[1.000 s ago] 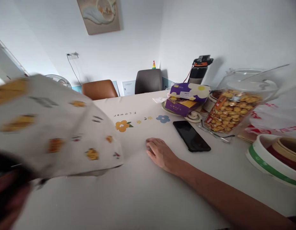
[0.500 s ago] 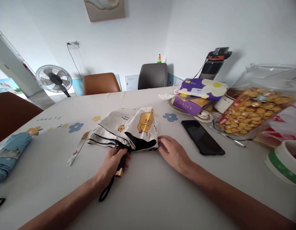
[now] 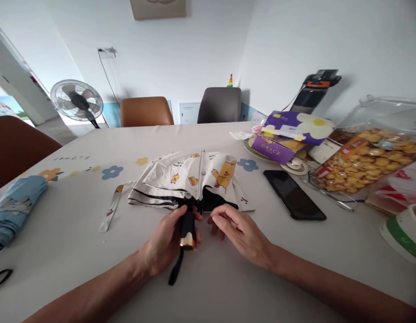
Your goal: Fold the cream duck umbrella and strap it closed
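A folding umbrella (image 3: 189, 172), white with yellow duck prints and a black underside, lies partly folded on the table with its canopy pointing away from me. My left hand (image 3: 169, 235) is wrapped round its short black handle (image 3: 187, 229), which has a gold-coloured end and a black wrist loop (image 3: 176, 269). Just right of the handle, at the near edge of the canopy, is my right hand (image 3: 243, 233). Its fingers are loosely bent and apart, with nothing visible in them. The umbrella's closing strap (image 3: 111, 208) stretches out to the left on the tabletop.
A blue folded umbrella (image 3: 21, 208) lies at the left. To the right are a black phone (image 3: 293, 195), glasses (image 3: 335, 197), a purple tissue pack (image 3: 298, 125), a tub of snacks (image 3: 365, 157) and a white-green roll (image 3: 405, 233). Chairs and a fan (image 3: 76, 101) stand beyond the table.
The handle has turned to point more straight toward me. The canopy has spread out to the right, and my right hand has come off its right edge and moved nearer the handle.
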Demonstrator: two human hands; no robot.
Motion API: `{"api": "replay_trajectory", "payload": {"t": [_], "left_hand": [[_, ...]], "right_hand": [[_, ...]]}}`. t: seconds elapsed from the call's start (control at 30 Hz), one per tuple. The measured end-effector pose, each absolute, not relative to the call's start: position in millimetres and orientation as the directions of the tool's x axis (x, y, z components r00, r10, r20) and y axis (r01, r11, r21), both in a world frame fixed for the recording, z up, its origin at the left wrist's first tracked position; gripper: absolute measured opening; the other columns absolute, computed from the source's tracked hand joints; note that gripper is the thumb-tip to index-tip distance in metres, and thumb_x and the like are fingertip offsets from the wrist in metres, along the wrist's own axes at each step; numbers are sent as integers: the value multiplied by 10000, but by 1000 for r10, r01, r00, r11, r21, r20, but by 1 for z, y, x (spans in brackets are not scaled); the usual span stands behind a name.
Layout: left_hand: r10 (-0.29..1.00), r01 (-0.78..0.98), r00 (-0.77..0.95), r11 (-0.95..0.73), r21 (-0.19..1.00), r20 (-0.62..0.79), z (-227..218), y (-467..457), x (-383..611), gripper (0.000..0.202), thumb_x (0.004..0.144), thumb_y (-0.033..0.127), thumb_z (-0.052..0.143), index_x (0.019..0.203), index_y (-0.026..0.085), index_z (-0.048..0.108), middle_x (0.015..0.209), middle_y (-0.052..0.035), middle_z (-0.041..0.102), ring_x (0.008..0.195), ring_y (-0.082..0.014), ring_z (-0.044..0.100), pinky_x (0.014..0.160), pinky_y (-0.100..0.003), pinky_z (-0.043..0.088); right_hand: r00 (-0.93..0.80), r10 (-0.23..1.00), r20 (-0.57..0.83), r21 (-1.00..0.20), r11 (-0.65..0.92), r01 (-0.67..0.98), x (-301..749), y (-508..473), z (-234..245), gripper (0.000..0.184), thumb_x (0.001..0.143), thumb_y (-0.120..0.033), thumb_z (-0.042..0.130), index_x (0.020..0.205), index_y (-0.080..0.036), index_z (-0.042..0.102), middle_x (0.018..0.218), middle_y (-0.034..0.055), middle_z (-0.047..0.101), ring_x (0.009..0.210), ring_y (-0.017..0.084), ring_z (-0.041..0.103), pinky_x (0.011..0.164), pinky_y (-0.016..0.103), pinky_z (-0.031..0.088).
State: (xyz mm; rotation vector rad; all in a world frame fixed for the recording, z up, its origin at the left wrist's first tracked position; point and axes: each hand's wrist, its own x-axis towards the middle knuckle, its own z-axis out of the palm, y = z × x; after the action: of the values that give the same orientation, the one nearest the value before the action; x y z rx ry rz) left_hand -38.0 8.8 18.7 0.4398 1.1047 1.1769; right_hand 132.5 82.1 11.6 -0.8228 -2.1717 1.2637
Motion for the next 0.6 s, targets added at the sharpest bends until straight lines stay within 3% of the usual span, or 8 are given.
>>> {"api": "replay_trajectory", "payload": {"t": [0.07, 0.17, 0.3, 0.37, 0.43, 0.5, 0.6], "left_hand": [[888, -569, 95, 419, 708, -449, 17, 3, -30, 330, 850, 404, 462, 924, 116, 605, 752, -77, 647, 552, -151, 590, 508, -256, 469], [893, -550, 194, 442, 709, -407, 16, -3, -22, 355, 850, 422, 492, 971, 108, 605, 870, -113, 650, 673, -169, 621, 559, -257, 489], [912, -461, 265, 404, 790, -312, 12, -4, -20, 355, 864, 454, 465, 1018, 148, 558, 898, -111, 652, 743, -183, 630, 560, -252, 492], [898, -351, 289, 421, 836, -331, 9, -5, -20, 356, 871, 489, 412, 964, 166, 530, 812, -95, 659, 666, -187, 629, 509, -260, 481], [895, -116, 224, 418, 901, -386, 6, -8, -19, 367, 875, 517, 352, 905, 190, 515, 667, -59, 641, 490, -166, 574, 422, -249, 420], [944, 238, 59, 301, 923, -323, 5, -14, -19, 344, 877, 495, 354, 866, 209, 545, 574, -29, 610, 394, -139, 496, 402, -245, 353], [996, 711, -13, -54, 701, 90, 6, -23, -23, 252, 876, 361, 431, 779, 224, 619, 590, -26, 623, 465, -130, 520, 484, -253, 342]], "right_hand": [[-731, 679, -70, -978, 99, 185, 128, 79, 18, 289, 920, -404, 400, 782, -177, 513, 691, 4, 575, 605, 107, 553, 574, 227, 445], [-824, 540, -171, -971, -233, 48, 128, 79, 23, 380, 892, -438, 453, 629, -163, 460, 606, -12, 505, 563, 99, 532, 582, 234, 457], [-811, 498, -306, -891, -451, 59, 135, 79, 23, 336, 822, -438, 572, 689, -130, 554, 625, -1, 534, 586, 113, 560, 582, 250, 479], [-805, 461, -374, -852, -514, 101, 135, 76, 22, 387, 809, -483, 566, 702, -111, 582, 630, 26, 571, 576, 125, 571, 560, 257, 477], [-796, 438, -418, -814, -570, 114, 132, 71, 20, 371, 779, -468, 605, 699, -105, 591, 636, 37, 594, 578, 125, 573, 562, 253, 473], [-751, 493, -439, -803, -590, 82, 128, 67, 18, 256, 722, -357, 685, 713, -116, 601, 659, 22, 610, 609, 116, 580, 588, 234, 472], [-678, 580, -450, -818, -573, 53, 123, 64, 15, 133, 657, -205, 705, 707, -131, 606, 663, 7, 627, 617, 114, 592, 592, 228, 481]]}}
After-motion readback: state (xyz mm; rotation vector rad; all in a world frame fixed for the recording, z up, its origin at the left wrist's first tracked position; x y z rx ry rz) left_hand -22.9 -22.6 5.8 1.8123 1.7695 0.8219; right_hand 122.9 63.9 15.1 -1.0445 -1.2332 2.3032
